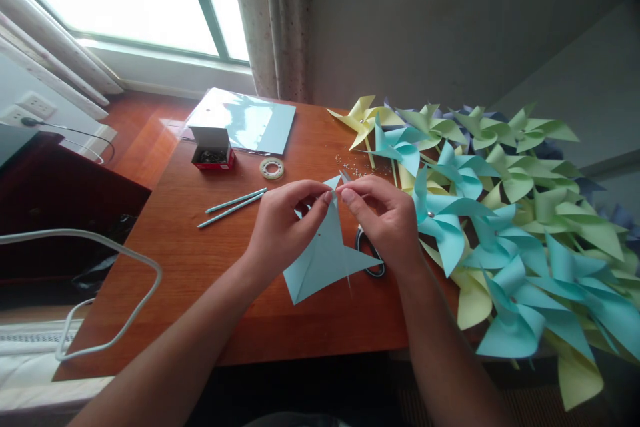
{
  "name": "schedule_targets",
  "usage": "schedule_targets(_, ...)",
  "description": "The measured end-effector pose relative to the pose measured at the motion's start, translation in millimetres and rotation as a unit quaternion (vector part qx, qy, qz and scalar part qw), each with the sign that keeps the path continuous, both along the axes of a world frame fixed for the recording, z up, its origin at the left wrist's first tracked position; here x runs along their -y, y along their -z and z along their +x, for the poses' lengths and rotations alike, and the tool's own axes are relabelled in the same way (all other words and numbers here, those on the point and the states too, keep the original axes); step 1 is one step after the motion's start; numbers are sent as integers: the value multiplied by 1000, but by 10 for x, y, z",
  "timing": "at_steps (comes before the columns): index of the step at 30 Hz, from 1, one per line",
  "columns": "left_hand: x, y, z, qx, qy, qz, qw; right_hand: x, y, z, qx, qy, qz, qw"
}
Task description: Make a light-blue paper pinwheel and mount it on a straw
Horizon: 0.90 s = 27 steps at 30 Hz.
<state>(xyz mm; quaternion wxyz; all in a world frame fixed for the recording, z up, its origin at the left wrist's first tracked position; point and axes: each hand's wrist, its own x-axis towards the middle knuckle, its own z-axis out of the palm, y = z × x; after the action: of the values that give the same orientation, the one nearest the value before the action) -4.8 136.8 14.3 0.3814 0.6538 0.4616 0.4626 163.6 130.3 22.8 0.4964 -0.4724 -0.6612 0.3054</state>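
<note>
Head view: pale-blue cut paper sheet [320,257] under both hands, mid-table.
We find the left hand [295,217] with thumb and forefinger pinched on the sheet's upper part; the right hand [377,213] has its fingertips bunched just beside, though we cannot tell whether they clamp anything; the sheet lies over the reddish-brown wooden table [200,307], one pointed flap reaching the black-handled scissors [376,273]; in our judgement, uneven pulling could crease or tear the paper, and the scissors could snag that flap; a rightward elbow swing could crush the light-blue paper pinwheels [515,307]; a careless knuckle could scatter the tiny silvery beads [353,165].
</note>
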Motion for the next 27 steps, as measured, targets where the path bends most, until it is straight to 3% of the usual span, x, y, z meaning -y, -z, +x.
schedule_targets(14,1,11,1,-59,19,37,997,-11,22,17,6,0,-51,999)
schedule_targets(22,3,-15,14,58,44,-43,996,-24,36,6,-20,10,-88,996)
schedule_targets(27,1,-51,13,72,45,-56,995,-10,43,-45,-35,25,-96,994)
